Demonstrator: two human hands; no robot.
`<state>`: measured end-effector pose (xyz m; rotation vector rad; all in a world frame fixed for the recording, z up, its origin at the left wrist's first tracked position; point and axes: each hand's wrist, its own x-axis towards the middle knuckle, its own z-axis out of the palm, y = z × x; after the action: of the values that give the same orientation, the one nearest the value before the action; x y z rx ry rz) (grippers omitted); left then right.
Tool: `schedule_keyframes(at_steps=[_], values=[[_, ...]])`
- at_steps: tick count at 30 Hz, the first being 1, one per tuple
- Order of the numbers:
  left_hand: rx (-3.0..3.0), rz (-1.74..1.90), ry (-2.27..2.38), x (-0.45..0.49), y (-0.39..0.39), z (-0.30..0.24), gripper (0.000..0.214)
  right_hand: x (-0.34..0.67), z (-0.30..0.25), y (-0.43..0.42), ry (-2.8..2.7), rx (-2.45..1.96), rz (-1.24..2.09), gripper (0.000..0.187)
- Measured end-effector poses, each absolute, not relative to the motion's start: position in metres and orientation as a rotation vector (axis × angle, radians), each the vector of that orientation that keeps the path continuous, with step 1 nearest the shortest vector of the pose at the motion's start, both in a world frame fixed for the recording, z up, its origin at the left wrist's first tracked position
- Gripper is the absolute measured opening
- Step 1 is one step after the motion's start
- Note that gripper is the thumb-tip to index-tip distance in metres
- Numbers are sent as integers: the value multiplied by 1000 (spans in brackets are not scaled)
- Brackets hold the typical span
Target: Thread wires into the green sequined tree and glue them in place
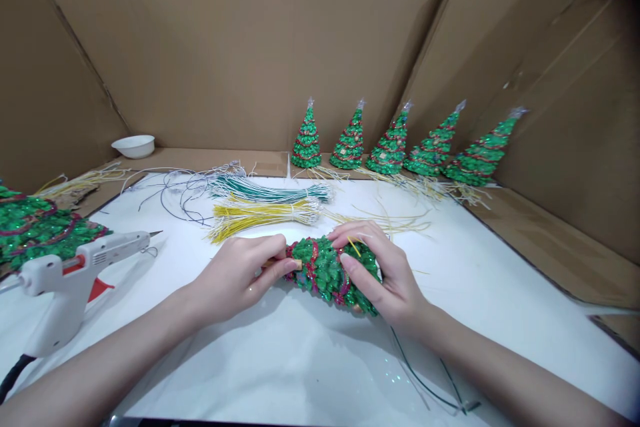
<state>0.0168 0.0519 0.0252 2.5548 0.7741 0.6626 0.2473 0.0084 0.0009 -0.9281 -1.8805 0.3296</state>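
A small green Christmas tree ornament point(323, 273) with red garlands lies on its side just above the white table, its wide base to the right. My right hand point(377, 273) is closed round the tree near the base. A short yellow wire end point(354, 246) pokes up by its fingers. At the narrow end, my left hand point(250, 273) is closed, thumb against fingers, pinching a thin tan stick point(299, 265) whose end touches the tree. The treetop is hidden behind this hand. A dark green wire point(417, 377) trails onto the table below my right wrist.
Behind the hands lie a yellow wire bundle point(263, 213) and a green wire bundle point(270, 190). Several finished trees point(387, 147) stand along the back right. A white glue gun point(75, 287) is at left, before another large tree point(45, 227). A white bowl point(134, 146) sits by the cardboard wall.
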Motion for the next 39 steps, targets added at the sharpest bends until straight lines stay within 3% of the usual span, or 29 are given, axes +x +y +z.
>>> schedule_keyframes(at_steps=[39], values=[[2624, 614, 718, 18, 49, 26, 23, 247, 5, 6, -1887, -944, 294, 11]])
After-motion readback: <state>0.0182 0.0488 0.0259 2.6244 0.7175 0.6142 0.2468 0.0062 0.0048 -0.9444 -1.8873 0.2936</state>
